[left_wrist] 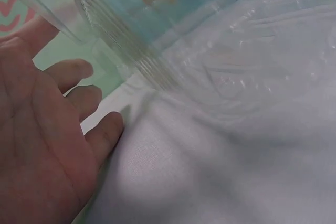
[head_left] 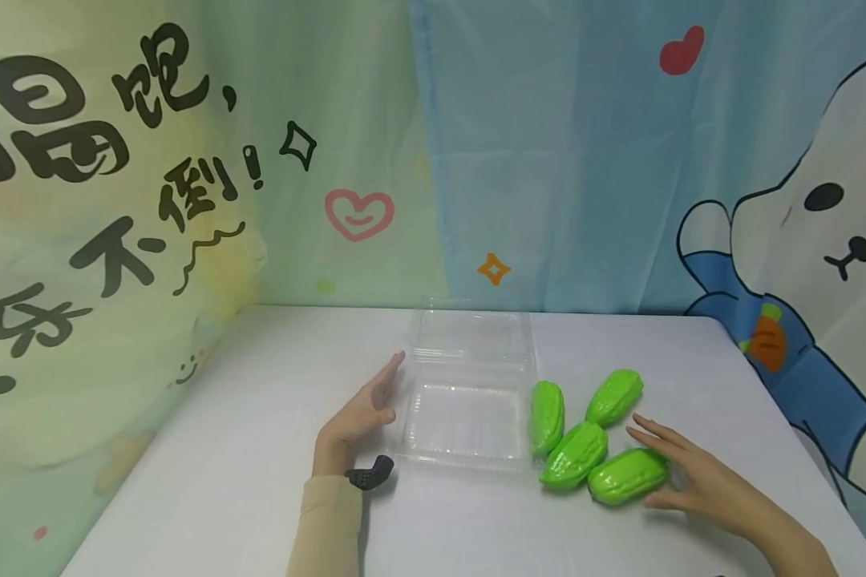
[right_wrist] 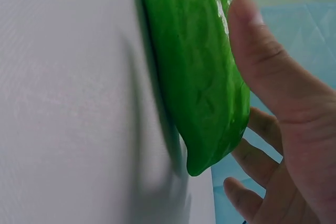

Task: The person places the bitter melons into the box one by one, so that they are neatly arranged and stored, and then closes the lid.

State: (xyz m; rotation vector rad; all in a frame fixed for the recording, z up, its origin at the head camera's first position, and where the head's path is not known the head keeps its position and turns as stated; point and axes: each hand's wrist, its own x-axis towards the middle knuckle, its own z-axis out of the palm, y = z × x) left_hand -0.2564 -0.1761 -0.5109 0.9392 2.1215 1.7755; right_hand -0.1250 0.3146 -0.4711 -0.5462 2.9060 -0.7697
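A clear plastic clamshell box [head_left: 469,405] lies open in the middle of the white table [head_left: 224,465], its lid folded back toward the curtain. My left hand [head_left: 364,410] stands on edge just beside the box's left wall with straight fingers, holding nothing; the left wrist view shows the palm [left_wrist: 47,145] close to the ribbed box wall [left_wrist: 136,51]. Several glossy green toy gourds lie right of the box. My right hand [head_left: 681,469] lies flat beside the nearest gourd [head_left: 628,475], fingers spread. In the right wrist view the thumb [right_wrist: 262,61] lies along that gourd [right_wrist: 199,77].
The other gourds [head_left: 546,417] [head_left: 576,454] [head_left: 613,397] lie between the box and my right hand. Printed curtains [head_left: 563,160] close off the back and both sides. A black wrist camera mount [head_left: 370,474] sits at my left wrist. Bare tabletop stretches in front and to the left.
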